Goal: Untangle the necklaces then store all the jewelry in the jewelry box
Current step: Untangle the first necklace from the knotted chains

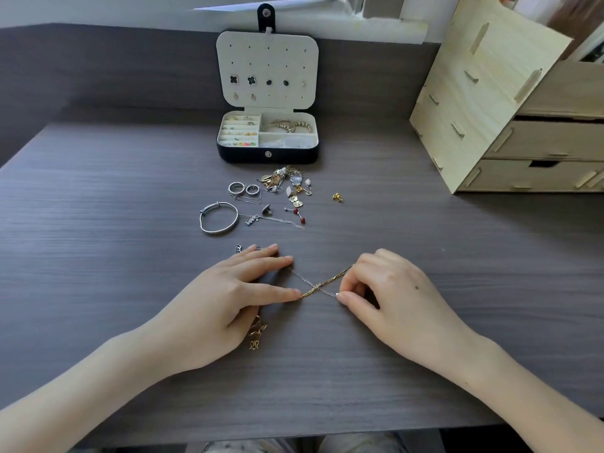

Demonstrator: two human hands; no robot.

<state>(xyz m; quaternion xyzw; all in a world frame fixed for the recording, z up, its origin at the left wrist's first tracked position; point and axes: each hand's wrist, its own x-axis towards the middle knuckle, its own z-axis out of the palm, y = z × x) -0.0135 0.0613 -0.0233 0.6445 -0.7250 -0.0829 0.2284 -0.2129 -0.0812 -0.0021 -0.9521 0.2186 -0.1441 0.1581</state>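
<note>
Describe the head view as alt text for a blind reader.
On a dark desk, the left hand presses a gold chain and a silver chain that cross; the right hand pinches the silver one. Beyond lie loose jewelry and an open jewelry box.

A dark grey wood-grain tabletop fills most of the view. At its far right stands a pale plywood drawer unit, turned at an angle, its slotted side panel facing forward and its stacked drawers facing right. A matching grey back panel rises behind the tabletop, topped by a white ledge.
</note>
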